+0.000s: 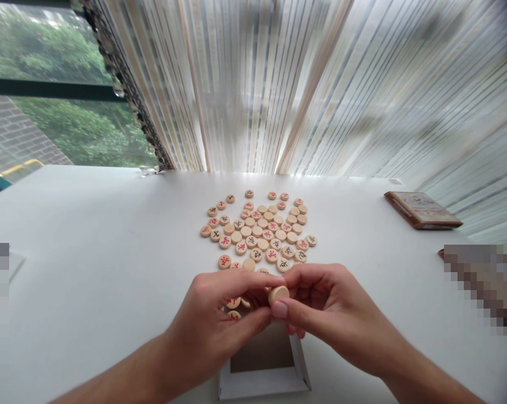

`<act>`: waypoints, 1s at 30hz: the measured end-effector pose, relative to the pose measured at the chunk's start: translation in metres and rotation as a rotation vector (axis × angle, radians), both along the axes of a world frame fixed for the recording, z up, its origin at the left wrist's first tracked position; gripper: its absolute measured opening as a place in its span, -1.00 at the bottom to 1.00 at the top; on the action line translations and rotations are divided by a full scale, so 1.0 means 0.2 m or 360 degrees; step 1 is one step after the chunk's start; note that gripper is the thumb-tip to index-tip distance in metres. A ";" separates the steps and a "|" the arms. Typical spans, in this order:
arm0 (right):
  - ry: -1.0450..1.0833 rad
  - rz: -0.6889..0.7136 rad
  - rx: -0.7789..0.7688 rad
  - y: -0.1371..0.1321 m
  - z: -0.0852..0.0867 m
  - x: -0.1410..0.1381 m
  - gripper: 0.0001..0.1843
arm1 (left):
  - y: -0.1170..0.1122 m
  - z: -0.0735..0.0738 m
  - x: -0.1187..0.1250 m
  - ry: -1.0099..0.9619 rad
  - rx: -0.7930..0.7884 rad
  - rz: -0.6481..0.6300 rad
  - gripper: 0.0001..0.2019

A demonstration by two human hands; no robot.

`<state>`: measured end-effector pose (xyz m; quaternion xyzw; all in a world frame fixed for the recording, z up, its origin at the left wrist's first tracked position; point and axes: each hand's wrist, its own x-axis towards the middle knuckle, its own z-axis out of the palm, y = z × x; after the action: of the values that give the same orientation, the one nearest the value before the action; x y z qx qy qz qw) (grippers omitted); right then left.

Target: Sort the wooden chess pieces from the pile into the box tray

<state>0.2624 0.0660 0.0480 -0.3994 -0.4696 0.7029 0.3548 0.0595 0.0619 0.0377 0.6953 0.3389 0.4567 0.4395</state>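
Note:
A pale round wooden Chinese chess piece [280, 294] is held between my two hands, its blank face turned towards me. My right hand [327, 294] pinches it, with the thumb on its face and the fingers curled behind. My left hand [220, 311] closes on its left side with thumb and forefinger; whether more pieces sit behind it is hidden. Under my hands lies a shallow white box [264, 379] with a brown inside. A few pieces with red characters [233, 303] show in its far left part, partly covered by my left hand.
Beyond my hands, many Chinese chess pieces [257, 230] lie loosely spread on the white table [110, 247], some blank side up, others showing red or black characters. A brown-edged box [424, 210] lies at the right. Striped curtains [245, 84] hang behind the table.

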 end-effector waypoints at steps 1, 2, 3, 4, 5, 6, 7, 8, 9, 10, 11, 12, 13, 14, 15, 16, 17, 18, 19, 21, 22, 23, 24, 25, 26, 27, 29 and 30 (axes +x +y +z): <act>0.0014 0.0001 -0.0004 0.00 0.00 0.00 -0.72 | 0.00 0.00 0.00 0.0049 0.0066 0.0015 -0.69; 0.0024 0.0007 -0.0008 0.00 0.00 0.00 -0.72 | 0.00 -0.01 0.00 0.0077 0.0120 0.0016 -0.69; 0.0028 0.0012 -0.0013 0.00 0.00 0.00 -0.72 | 0.00 -0.01 0.00 0.0092 0.0153 0.0005 -0.69; 0.0024 0.0019 -0.0016 0.00 0.00 0.00 -0.72 | 0.00 -0.01 -0.01 0.0095 0.0168 -0.0016 -0.70; 0.0018 0.0025 -0.0011 0.00 0.00 0.00 -0.72 | 0.00 -0.01 -0.01 0.0088 0.0163 -0.0037 -0.71; 0.0010 0.0031 0.0001 0.00 0.00 0.01 -0.72 | 0.00 -0.01 -0.01 0.0079 0.0141 -0.0057 -0.72; 0.0006 0.0040 0.0016 0.00 0.00 0.01 -0.71 | 0.00 -0.01 -0.01 0.0067 0.0109 -0.0075 -0.73; 0.0004 0.0051 0.0029 0.00 0.00 0.01 -0.69 | 0.01 0.00 -0.01 0.0055 0.0071 -0.0092 -0.73; 0.0003 0.0065 0.0044 0.01 0.01 0.01 -0.68 | 0.01 0.00 -0.01 0.0042 0.0030 -0.0103 -0.73; -0.0001 0.0078 0.0060 0.01 0.01 0.01 -0.66 | 0.01 0.00 -0.01 0.0025 -0.0011 -0.0106 -0.74; -0.0005 0.0093 0.0079 0.01 0.01 0.01 -0.65 | 0.01 0.00 -0.01 0.0008 -0.0054 -0.0103 -0.74; -0.0009 0.0112 0.0097 0.01 0.01 0.02 -0.64 | 0.01 0.00 -0.01 -0.0016 -0.0093 -0.0096 -0.75; -0.0009 0.0128 0.0113 0.01 0.01 0.02 -0.62 | 0.01 0.00 -0.01 -0.0045 -0.0127 -0.0086 -0.77; -0.0003 0.0143 0.0124 0.01 0.00 0.02 -0.61 | 0.01 0.00 -0.01 -0.0073 -0.0157 -0.0075 -0.78; 0.0009 0.0155 0.0129 0.01 0.00 0.02 -0.60 | 0.01 0.00 -0.01 -0.0099 -0.0174 -0.0065 -0.78; 0.0027 0.0165 0.0126 0.01 0.00 0.02 -0.59 | 0.01 0.00 -0.01 -0.0116 -0.0184 -0.0053 -0.78; 0.0043 0.0172 0.0119 0.01 0.00 0.02 -0.58 | 0.01 0.00 -0.01 -0.0124 -0.0179 -0.0039 -0.78; 0.0053 0.0172 0.0106 0.01 0.00 0.02 -0.58 | 0.01 -0.01 -0.01 -0.0125 -0.0167 -0.0025 -0.77; 0.0059 0.0171 0.0091 0.01 0.00 0.02 -0.58 | 0.01 -0.01 -0.01 -0.0117 -0.0147 -0.0010 -0.77; 0.0065 0.0157 0.0047 0.01 0.00 0.01 -0.61 | 0.01 -0.02 -0.02 -0.0088 -0.0088 0.0026 -0.77; 0.0074 0.0152 0.0018 0.01 0.00 0.01 -0.62 | 0.01 -0.02 -0.02 -0.0066 -0.0048 0.0051 -0.77; 0.0087 0.0153 -0.0010 0.01 0.00 0.00 -0.63 | 0.01 -0.02 -0.02 -0.0042 0.0000 0.0081 -0.77; 0.0106 0.0156 -0.0034 0.01 -0.01 0.00 -0.64 | 0.01 -0.02 -0.02 -0.0015 0.0056 0.0113 -0.77; 0.0119 0.0156 -0.0053 0.01 -0.01 0.00 -0.65 | 0.01 -0.02 -0.02 0.0012 0.0125 0.0144 -0.78; 0.0124 0.0154 -0.0064 0.00 -0.02 0.00 -0.65 | 0.00 -0.02 -0.02 0.0040 0.0200 0.0168 -0.79; 0.0117 0.0146 -0.0064 0.00 -0.02 0.00 -0.65 | 0.00 -0.02 -0.01 0.0068 0.0276 0.0185 -0.79; 0.0078 0.0133 -0.0033 0.00 -0.03 -0.01 -0.65 | 0.00 -0.01 -0.01 0.0117 0.0411 0.0199 -0.80; 0.0054 0.0131 -0.0012 -0.01 -0.03 -0.01 -0.64 | 0.00 -0.01 -0.01 0.0136 0.0458 0.0197 -0.81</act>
<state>0.2609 0.0644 0.0420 -0.3692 -0.4768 0.7254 0.3319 0.0572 0.0618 0.0359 0.7477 0.3306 0.4967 0.2915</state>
